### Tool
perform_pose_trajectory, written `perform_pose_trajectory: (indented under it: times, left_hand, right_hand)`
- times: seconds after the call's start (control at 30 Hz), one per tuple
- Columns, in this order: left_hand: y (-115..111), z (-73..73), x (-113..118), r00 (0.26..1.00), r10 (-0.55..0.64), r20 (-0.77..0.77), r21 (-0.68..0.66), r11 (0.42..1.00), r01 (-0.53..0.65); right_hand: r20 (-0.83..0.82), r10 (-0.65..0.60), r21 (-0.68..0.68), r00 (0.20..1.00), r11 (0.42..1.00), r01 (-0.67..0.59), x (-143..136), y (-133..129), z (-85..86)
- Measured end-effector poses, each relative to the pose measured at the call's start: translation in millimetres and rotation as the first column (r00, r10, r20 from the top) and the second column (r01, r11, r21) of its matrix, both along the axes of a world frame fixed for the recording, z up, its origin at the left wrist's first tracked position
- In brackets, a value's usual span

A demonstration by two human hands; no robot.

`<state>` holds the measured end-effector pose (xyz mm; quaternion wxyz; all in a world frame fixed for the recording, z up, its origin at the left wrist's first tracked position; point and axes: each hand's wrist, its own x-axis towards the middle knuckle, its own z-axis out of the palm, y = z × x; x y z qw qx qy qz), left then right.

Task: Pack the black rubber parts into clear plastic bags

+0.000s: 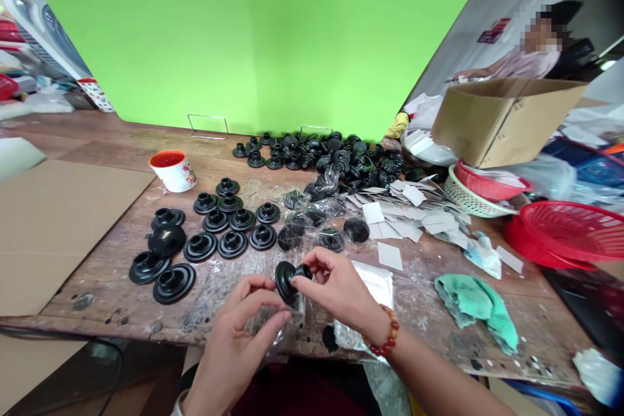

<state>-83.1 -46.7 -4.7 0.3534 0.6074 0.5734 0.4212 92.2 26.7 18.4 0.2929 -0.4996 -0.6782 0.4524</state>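
Note:
Tilted on its side above the table's front, a black flanged knob [286, 283] is gripped at its narrow neck by my right hand [336, 286], which wears a beaded bracelet. My left hand [244, 325] is beside the knob's wide disc, its thumb and fingers closed on a thin clear plastic bag [294, 315] just below it. The bag's outline is hard to make out. Under my right wrist lies a stack of shiny clear bags [373, 283]. Several more black knobs [233, 242] stand neck up to the left, and some black discs [356, 229] lie nearby, partly under clear film.
A heap of black knobs [336, 156] fills the back, before a green panel [253, 39]. Grey cards [419, 208] spread to the right, with a green cloth [478, 305], red basket [575, 234] and cardboard box [502, 120]. A cup [174, 172] stands left. A person [526, 58] is behind.

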Motion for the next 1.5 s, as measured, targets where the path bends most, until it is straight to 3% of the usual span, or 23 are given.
perform_pose_trajectory:
  times: [0.1, 0.2, 0.27, 0.33, 0.4, 0.53, 0.67, 0.73, 0.93, 1.03, 1.13, 1.23, 1.3, 1.37, 1.4, 1.47, 1.5]
  left_hand:
    - [1.9, -8.9, 2.9, 0.979, 0.027, 0.204, -0.109, 0.994, -0.004]
    - [7.4, -17.0, 5.6, 0.841, 0.146, 0.521, -0.332, 0.942, 0.042]
    - [10.7, -21.0, 6.1, 0.742, 0.277, 0.611, -0.451, 0.892, 0.039]
    - [12.8, -23.6, 5.2, 0.695, 0.365, 0.619, -0.511, 0.859, 0.004]
    - [14.3, -25.0, 3.9, 0.691, 0.382, 0.613, -0.514, 0.857, -0.017]
    - [18.3, -26.6, 4.7, 0.714, 0.319, 0.623, -0.466, 0.885, 0.011]
    - [20.1, -29.2, 11.2, 0.659, 0.325, 0.679, -0.447, 0.894, 0.019]
    - [18.9, -30.1, 14.5, 0.614, 0.31, 0.726, -0.447, 0.891, 0.078]
    - [14.6, -25.1, 18.7, 0.524, 0.28, 0.804, -0.433, 0.88, 0.195]
    - [14.8, -21.3, 19.3, 0.567, 0.27, 0.778, -0.439, 0.88, 0.183]
    - [16.2, -18.7, 20.0, 0.643, 0.27, 0.716, -0.401, 0.914, 0.063]
    - [16.6, -16.9, 19.1, 0.632, 0.294, 0.717, -0.388, 0.922, 0.012]
    - [15.6, -16.3, 16.0, 0.599, 0.288, 0.747, -0.431, 0.896, 0.107]
    - [15.5, -15.6, 10.9, 0.631, 0.169, 0.757, -0.408, 0.876, 0.255]
    - [16.7, -14.6, 7.9, 0.676, 0.067, 0.733, -0.379, 0.866, 0.326]
    - [23.7, -9.8, 2.2, 0.784, -0.11, 0.61, -0.317, 0.873, 0.369]
    - [29.9, -5.5, 0.3, 0.828, -0.143, 0.542, -0.279, 0.899, 0.338]
  right_hand:
    - [0.084, 0.186, 0.024, 0.979, 0.982, -0.188, 3.0, 1.4, 0.8]
    - [0.005, 0.329, -0.079, 0.944, 0.941, -0.328, 1.0, 1.9, -3.4]
    - [-0.158, 0.266, -0.204, 0.951, 0.933, -0.295, -1.4, 1.1, -9.5]
    - [-0.257, 0.128, -0.312, 0.958, 0.927, -0.208, -3.0, -1.3, -16.8]
    - [-0.252, 0.057, -0.298, 0.966, 0.945, -0.134, -3.3, -4.8, -23.6]
    - [-0.238, 0.068, -0.123, 0.969, 0.987, -0.1, -0.8, -10.7, -30.5]
    - [-0.375, 0.043, -0.298, 0.926, 0.94, -0.164, 3.4, -11.0, -27.8]
    - [-0.412, 0.035, -0.38, 0.911, 0.902, -0.207, 5.7, -9.8, -25.3]
    - [-0.418, 0.015, -0.46, 0.908, 0.858, -0.226, 9.6, -9.0, -27.3]
    - [-0.394, -0.003, -0.394, 0.919, 0.904, -0.166, 8.2, -13.5, -31.4]
    - [-0.348, -0.028, -0.241, 0.937, 0.969, -0.06, 8.5, -16.9, -30.6]
    - [-0.376, 0.066, -0.283, 0.924, 0.942, -0.183, 15.6, -14.1, -25.3]
    - [-0.421, 0.172, -0.344, 0.89, 0.878, -0.332, 24.3, -9.9, -21.4]
    - [-0.41, 0.264, -0.343, 0.873, 0.842, -0.416, 33.6, -6.3, -16.5]
    - [-0.372, 0.31, -0.301, 0.875, 0.851, -0.429, 37.6, -5.0, -13.0]
    - [-0.251, 0.4, -0.142, 0.882, 0.886, -0.442, 42.7, -2.0, -3.3]
    - [-0.191, 0.423, -0.053, 0.886, 0.897, -0.44, 43.6, 0.7, 2.7]
